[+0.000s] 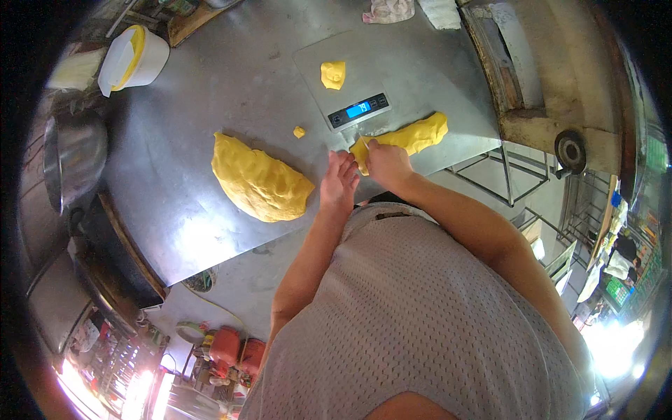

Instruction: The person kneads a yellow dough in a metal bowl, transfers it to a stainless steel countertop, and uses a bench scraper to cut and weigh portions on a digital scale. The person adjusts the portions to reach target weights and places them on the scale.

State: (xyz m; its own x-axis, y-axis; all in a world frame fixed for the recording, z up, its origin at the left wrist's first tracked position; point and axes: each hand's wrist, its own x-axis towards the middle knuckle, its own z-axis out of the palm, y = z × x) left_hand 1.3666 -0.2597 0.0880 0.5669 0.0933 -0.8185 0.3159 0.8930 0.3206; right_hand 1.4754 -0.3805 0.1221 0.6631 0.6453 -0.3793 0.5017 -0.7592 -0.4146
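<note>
A long roll of yellow dough (418, 135) lies slantwise near the table's front edge. My right hand (389, 166) is closed over its left part, gripping a thin blade-like tool (365, 143) mostly hidden by the fingers. My left hand (339, 183) is beside the roll's left end, its fingers stretched out and holding nothing. A flat digital scale (358, 110) with a lit blue display stands just beyond, bearing a dough piece (333, 75). To the left rest a large yellow dough mass (259, 178) and a small dough bit (299, 131).
The metal table (231, 84) reflects a bright glare at its front left. A white bucket (143, 59) with a yellow rim stands at the far left, near a metal pot (77, 161). Cloths (389, 10) lie at the back. A metal frame stand (507, 175) is at the right.
</note>
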